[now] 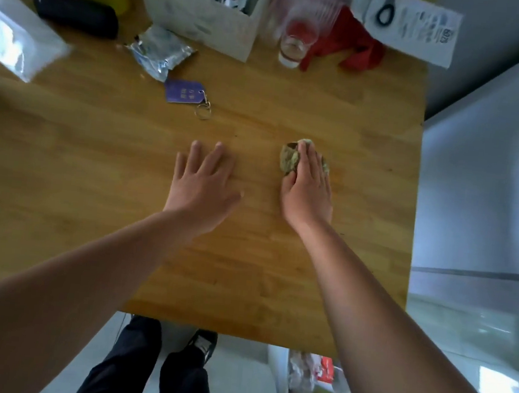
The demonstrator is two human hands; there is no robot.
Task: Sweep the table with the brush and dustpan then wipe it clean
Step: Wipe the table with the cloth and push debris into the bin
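A crumpled greenish-brown cloth lies on the wooden table, right of centre. My right hand presses flat on top of the cloth, fingers together and covering most of it. My left hand rests flat on the bare wood a little to the left, fingers spread, holding nothing. No brush or dustpan is in view.
Along the far edge stand a purple key tag with ring, a foil packet, a white box, a drinking glass, red fabric, a black case and a clear bag. A bin with waste sits on the floor below the near edge.
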